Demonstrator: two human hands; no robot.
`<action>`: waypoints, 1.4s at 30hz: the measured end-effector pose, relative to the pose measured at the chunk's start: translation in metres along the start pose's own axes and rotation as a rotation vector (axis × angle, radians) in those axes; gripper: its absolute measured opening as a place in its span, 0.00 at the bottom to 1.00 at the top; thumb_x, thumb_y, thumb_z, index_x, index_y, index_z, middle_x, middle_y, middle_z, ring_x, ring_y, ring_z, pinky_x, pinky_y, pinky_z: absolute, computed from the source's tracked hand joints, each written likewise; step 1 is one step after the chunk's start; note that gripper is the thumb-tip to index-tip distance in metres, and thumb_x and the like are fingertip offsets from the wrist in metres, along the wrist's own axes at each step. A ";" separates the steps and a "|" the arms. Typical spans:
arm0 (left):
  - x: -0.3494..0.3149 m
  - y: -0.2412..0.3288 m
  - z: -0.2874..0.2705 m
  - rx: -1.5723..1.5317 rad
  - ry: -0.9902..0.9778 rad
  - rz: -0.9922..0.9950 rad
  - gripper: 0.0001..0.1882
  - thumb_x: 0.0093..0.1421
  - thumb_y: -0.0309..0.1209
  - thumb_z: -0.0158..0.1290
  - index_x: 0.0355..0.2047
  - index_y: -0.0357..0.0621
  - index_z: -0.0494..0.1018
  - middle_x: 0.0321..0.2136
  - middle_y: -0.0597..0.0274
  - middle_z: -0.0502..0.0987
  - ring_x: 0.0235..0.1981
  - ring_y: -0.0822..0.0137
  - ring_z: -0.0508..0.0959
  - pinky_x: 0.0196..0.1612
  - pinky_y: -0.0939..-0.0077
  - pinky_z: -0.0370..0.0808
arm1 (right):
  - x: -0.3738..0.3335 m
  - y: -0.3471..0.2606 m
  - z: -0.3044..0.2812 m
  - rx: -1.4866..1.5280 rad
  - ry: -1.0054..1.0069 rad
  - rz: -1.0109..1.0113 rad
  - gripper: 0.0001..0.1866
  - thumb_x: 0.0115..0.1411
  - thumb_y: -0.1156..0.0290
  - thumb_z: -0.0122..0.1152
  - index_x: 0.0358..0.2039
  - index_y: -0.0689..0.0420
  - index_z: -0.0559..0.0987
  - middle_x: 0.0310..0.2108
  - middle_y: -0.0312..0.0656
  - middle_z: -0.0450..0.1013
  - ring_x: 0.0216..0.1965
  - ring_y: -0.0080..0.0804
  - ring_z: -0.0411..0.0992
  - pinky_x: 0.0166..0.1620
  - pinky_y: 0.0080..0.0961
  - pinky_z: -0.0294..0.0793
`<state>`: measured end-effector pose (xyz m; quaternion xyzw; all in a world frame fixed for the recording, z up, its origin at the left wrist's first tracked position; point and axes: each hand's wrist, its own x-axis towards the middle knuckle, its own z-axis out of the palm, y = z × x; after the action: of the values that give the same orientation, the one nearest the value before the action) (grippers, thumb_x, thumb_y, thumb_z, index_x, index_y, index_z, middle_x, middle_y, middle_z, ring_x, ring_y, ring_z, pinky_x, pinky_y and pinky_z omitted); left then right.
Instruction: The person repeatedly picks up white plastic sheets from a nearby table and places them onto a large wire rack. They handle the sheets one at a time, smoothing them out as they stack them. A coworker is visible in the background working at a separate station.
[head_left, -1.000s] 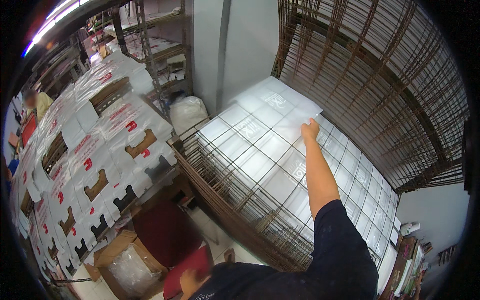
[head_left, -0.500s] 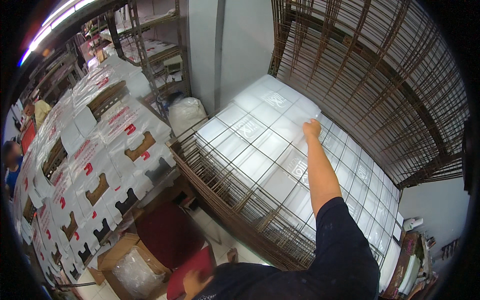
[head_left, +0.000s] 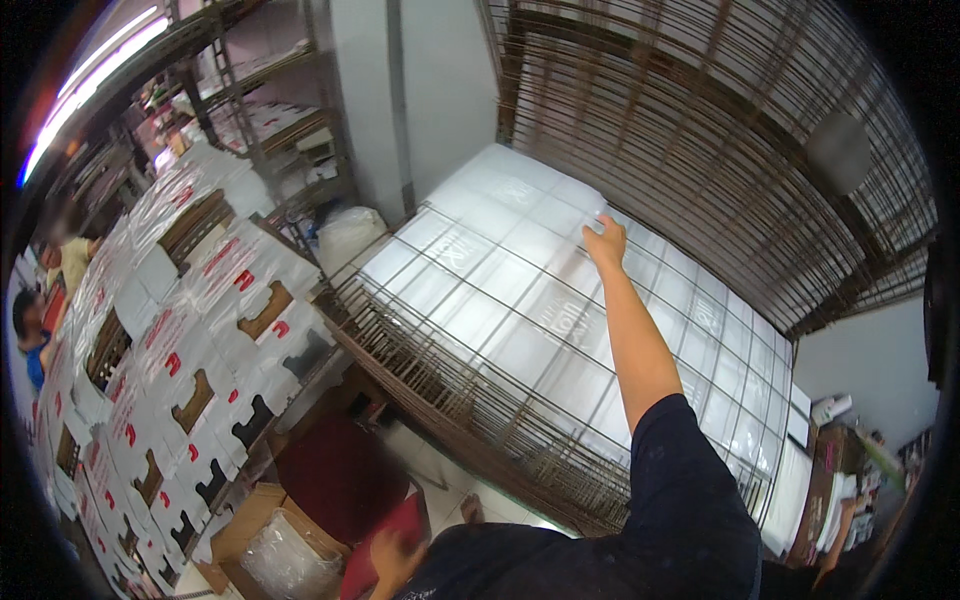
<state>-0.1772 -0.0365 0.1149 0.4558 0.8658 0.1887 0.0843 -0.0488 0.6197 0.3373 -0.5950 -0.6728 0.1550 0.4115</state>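
Observation:
My right hand (head_left: 606, 242) reaches over the far part of a wire drying rack (head_left: 440, 385), with thumb and forefinger apart. It is by the edge of clear and whitish plastic sheets (head_left: 485, 200) with white print, which lie flat on the rack in overlapping rows. Whether a fingertip touches the sheet or a wire is hard to see. Low in the view, my left hand (head_left: 395, 562) hangs beside a red chair seat (head_left: 375, 545), blurred, so its fingers cannot be made out.
More wire racks (head_left: 690, 130) stand raised behind the sheets. At left, another rack holds white plastic bags (head_left: 200, 300) with red print. A cardboard box (head_left: 240, 530) with clear plastic sits on the floor. Two people (head_left: 75, 262) are at the far left; shelving (head_left: 285, 120) stands behind.
The view has shifted slightly. My right hand was closed at the rack's far edge and now has its fingers apart, a little farther left. The raised racks look more closely stacked.

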 end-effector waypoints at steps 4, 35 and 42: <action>0.036 0.049 0.005 -0.076 0.035 0.155 0.26 0.44 0.47 0.60 0.39 0.42 0.73 0.37 0.51 0.70 0.39 0.52 0.71 0.41 0.61 0.69 | -0.013 -0.003 -0.107 0.237 -0.166 -0.196 0.26 0.48 0.63 0.63 0.48 0.57 0.72 0.42 0.48 0.70 0.42 0.36 0.70 0.42 0.31 0.71; -0.011 0.242 0.089 0.141 -0.911 -0.023 0.30 0.50 0.47 0.58 0.50 0.43 0.68 0.41 0.49 0.74 0.37 0.62 0.74 0.45 0.67 0.68 | -0.451 0.570 -0.559 -0.325 0.613 1.011 0.27 0.50 0.66 0.53 0.54 0.42 0.67 0.39 0.50 0.73 0.43 0.51 0.70 0.44 0.44 0.69; -0.058 0.151 0.089 0.145 -0.992 -0.102 0.33 0.52 0.50 0.54 0.53 0.44 0.62 0.40 0.53 0.69 0.40 0.58 0.70 0.46 0.63 0.65 | -0.437 0.558 -0.544 -0.355 0.610 0.932 0.18 0.55 0.66 0.49 0.46 0.47 0.75 0.38 0.51 0.74 0.40 0.51 0.72 0.43 0.41 0.70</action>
<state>-0.0015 0.0157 0.0931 0.4525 0.7536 -0.1158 0.4626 0.7079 0.1969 0.1203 -0.9058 -0.2065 0.0262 0.3691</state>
